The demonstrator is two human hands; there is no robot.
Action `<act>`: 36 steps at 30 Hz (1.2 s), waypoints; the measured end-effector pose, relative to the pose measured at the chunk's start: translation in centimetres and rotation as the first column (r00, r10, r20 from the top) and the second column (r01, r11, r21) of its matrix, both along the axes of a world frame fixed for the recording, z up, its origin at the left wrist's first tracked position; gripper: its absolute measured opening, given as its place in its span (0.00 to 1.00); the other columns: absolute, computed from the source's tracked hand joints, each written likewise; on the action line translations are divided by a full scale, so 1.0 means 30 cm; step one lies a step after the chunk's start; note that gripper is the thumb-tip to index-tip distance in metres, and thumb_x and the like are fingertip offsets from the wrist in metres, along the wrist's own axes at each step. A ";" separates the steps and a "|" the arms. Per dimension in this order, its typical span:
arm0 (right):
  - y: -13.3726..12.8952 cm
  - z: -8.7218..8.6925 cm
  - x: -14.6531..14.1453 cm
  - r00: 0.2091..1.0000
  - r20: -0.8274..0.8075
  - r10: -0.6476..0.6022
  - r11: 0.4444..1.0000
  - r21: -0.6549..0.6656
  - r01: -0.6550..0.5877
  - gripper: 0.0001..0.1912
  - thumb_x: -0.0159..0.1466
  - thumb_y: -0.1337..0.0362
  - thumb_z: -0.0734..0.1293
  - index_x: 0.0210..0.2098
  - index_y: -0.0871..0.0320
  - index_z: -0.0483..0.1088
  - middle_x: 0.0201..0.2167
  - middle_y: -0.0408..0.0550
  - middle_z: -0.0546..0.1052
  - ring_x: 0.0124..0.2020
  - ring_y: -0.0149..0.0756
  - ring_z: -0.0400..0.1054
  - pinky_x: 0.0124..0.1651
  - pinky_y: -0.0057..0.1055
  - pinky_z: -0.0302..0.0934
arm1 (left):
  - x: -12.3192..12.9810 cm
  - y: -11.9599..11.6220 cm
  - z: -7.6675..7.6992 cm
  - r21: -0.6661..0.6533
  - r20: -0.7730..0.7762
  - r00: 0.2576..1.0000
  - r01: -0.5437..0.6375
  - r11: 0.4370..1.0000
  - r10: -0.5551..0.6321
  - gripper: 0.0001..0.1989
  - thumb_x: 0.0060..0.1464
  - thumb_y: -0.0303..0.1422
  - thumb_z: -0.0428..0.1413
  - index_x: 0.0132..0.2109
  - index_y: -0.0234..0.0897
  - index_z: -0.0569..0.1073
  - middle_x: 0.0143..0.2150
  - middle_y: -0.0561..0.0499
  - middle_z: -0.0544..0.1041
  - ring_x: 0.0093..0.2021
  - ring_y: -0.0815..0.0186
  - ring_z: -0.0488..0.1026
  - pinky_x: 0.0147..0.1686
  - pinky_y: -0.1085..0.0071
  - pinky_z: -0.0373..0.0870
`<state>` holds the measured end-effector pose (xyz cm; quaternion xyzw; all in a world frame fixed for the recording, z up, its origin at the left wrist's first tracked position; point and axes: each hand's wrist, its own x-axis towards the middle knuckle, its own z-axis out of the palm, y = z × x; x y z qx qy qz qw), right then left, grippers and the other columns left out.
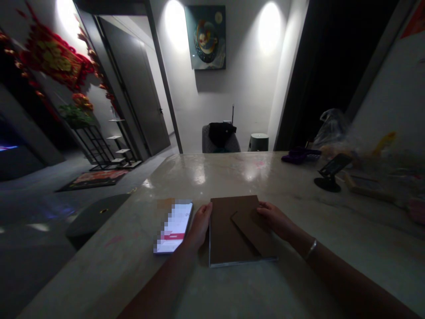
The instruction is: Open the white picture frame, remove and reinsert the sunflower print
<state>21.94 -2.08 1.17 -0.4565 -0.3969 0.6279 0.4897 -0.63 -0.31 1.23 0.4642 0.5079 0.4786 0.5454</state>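
A brown book or notebook [226, 230] with a slanted flap or strap on its cover lies at the near middle of the pale table. My left hand [201, 223] grips its left edge, fingers closed against the side. On the opposite side, my right hand [274, 217] holds the right edge near the upper corner, its thumb and fingers pressed together there. A silver bracelet circles my right wrist. Just left of my left hand lies a phone [177, 226] with its screen lit, partly pixelated.
A black stand [328, 175], a purple item [299, 155], a clear plastic bag [334, 128] and a shallow tray [368, 188] are on the table's right side. Behind the far edge is a chair [206, 137] with dark cloth. A dark stool [96, 217] stands at the left edge.
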 end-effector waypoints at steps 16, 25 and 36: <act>0.027 -0.011 -0.005 0.967 0.227 -0.117 0.990 0.107 0.095 0.23 0.53 0.55 0.64 0.47 0.54 0.61 0.32 0.45 0.74 0.32 0.37 0.69 0.33 0.31 0.63 | -0.006 0.018 0.002 -0.027 0.030 0.999 0.024 0.999 -0.023 0.14 0.39 0.42 0.56 0.30 0.34 0.69 0.27 0.52 0.73 0.29 0.64 0.70 0.34 0.67 0.65; 0.017 0.002 0.002 0.972 0.229 -0.043 0.989 0.147 0.009 0.22 0.51 0.56 0.65 0.45 0.54 0.63 0.33 0.44 0.73 0.34 0.36 0.68 0.35 0.31 0.61 | -0.001 0.030 -0.017 -0.037 0.072 0.997 0.003 0.999 0.000 0.14 0.39 0.41 0.56 0.30 0.34 0.70 0.27 0.51 0.74 0.30 0.63 0.70 0.35 0.66 0.64; 0.021 -0.013 -0.003 0.951 0.299 -0.074 0.990 0.135 0.034 0.26 0.54 0.52 0.62 0.51 0.53 0.59 0.32 0.44 0.73 0.32 0.36 0.68 0.33 0.31 0.61 | -0.002 0.020 -0.007 -0.004 -0.013 0.999 0.038 0.999 -0.038 0.18 0.39 0.46 0.55 0.31 0.33 0.70 0.30 0.48 0.75 0.32 0.62 0.71 0.35 0.67 0.65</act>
